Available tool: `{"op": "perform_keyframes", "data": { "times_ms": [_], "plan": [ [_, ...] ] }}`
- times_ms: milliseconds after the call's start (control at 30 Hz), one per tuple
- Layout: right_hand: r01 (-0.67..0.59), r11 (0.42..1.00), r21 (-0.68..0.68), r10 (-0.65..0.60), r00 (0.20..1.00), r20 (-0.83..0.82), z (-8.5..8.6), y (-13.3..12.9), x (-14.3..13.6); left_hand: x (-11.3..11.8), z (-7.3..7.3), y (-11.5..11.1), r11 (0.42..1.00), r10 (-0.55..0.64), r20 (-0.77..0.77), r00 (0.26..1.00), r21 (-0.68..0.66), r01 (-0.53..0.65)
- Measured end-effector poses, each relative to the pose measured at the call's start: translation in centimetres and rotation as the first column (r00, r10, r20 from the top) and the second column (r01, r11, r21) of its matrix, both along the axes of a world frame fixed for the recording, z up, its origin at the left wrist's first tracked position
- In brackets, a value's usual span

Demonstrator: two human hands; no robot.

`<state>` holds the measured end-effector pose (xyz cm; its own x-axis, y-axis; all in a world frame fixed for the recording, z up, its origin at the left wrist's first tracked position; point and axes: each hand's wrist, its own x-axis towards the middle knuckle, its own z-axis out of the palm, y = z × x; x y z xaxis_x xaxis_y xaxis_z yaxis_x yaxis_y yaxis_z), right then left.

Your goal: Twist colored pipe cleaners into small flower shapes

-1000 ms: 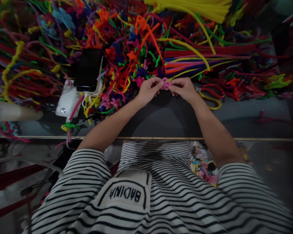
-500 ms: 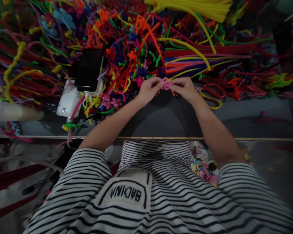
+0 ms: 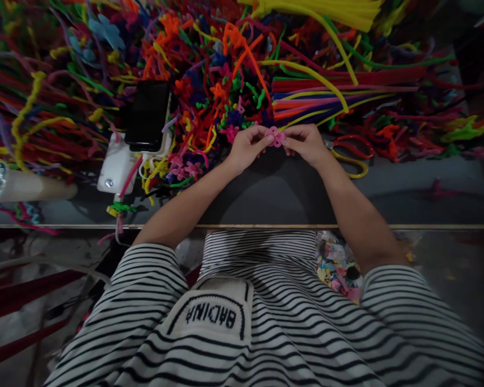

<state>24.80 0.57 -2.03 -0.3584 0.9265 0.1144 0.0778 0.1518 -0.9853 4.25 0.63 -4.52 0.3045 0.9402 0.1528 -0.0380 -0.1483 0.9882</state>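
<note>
Between my two hands is a small pink pipe-cleaner flower (image 3: 276, 136) with looped petals. My left hand (image 3: 249, 146) pinches its left side between thumb and fingers. On the other side, my right hand (image 3: 307, 143) grips the right edge in the same way. Both are held just above the dark tabletop (image 3: 272, 196), at the near edge of the pipe-cleaner pile. Scissors (image 3: 353, 153) with red and yellow handles lie just right of my right hand, their blades partly hidden behind it.
A heap of coloured pipe cleaners (image 3: 193, 70) covers the table's far side. Straight ones (image 3: 306, 99) lie in a bundle, and yellow ones (image 3: 347, 13) behind. To the left are a black phone (image 3: 146, 115), a white power bank (image 3: 115, 166) with a cable, and a pale tube (image 3: 40, 185).
Both hands keep their hold on the pink flower, which has barely moved. The whole view has shifted slightly.
</note>
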Motion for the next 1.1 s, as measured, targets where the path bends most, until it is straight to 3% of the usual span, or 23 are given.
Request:
{"op": "perform_keyframes", "data": {
  "times_ms": [300, 633, 900, 1000, 1100],
  "plan": [
    [0.007, 1.0, -0.001, -0.007, 1.0, -0.015, -0.4, 0.1, 0.2, 0.2, -0.4, 0.2, 1.0, 0.026, -0.015, 1.0, 0.013, -0.026],
    [-0.025, 1.0, -0.016, 0.023, 0.996, -0.089, -0.6, 0.6, 0.4, -0.1, 0.8, -0.3, 0.991, -0.13, 0.077, 0.989, -0.008, 0.131],
    [0.012, 0.999, 0.03, -0.009, 0.995, -0.096, -0.9, 0.1, 0.1, 0.2, 1.6, -0.7, 0.98, -0.186, 0.098, 0.978, -0.048, 0.191],
    [0.052, 0.996, 0.076, -0.04, 0.989, -0.141, -1.5, 0.3, -0.4, 0.0, 1.8, -0.6, 0.983, -0.178, 0.11, 0.978, -0.022, 0.182],
    [0.145, 0.987, 0.074, -0.134, 0.982, -0.136, -2.4, 0.9, -0.5, -0.2, 1.2, -0.2, 0.995, -0.095, 0.088, 0.992, -0.01, 0.096]
  ]
}}
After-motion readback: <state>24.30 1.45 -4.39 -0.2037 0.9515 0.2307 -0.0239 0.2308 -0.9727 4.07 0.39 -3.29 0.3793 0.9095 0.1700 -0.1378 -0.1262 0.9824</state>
